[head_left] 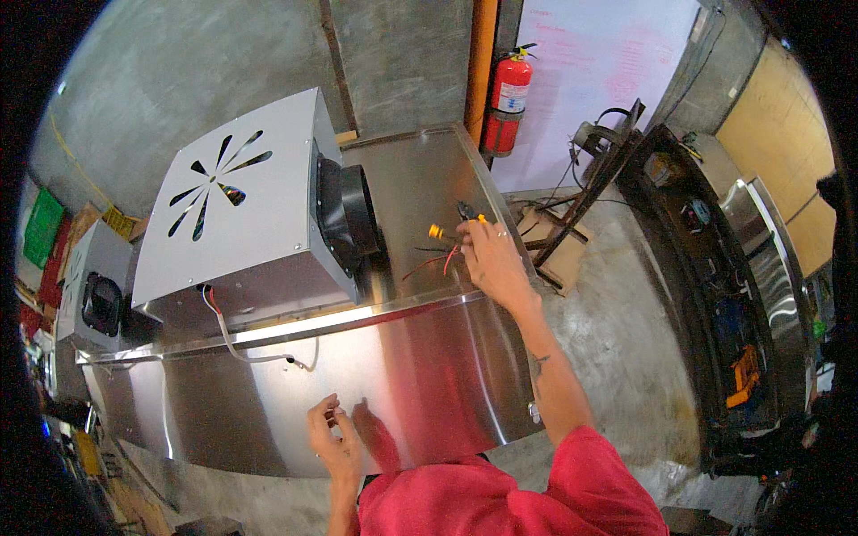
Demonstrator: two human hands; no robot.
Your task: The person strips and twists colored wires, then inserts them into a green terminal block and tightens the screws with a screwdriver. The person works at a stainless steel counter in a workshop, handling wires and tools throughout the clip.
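Observation:
My right hand (490, 255) reaches over the metal top, its fingers closed on a black-and-yellow hand tool (465, 212) that they partly cover. Beside these fingers is a small yellow piece (436, 231); whether it belongs to the tool I cannot tell. Loose red and black wires (436, 262) lie just below. My left hand (336, 438) hovers in front of the shiny steel front panel (429, 384), fingers loosely bent, thumb apart, nothing visible in it. A grey cable (234, 344) runs from the large grey metal box (241, 241) into a hole in that panel.
The box carries a round black duct outlet (359, 210) on its right side. A smaller, similar box (89, 286) stands at far left. A red fire extinguisher (511, 98) hangs by a whiteboard (590, 89). On the right are a dark metal frame (590, 170) and a long bin holding tools (706, 259).

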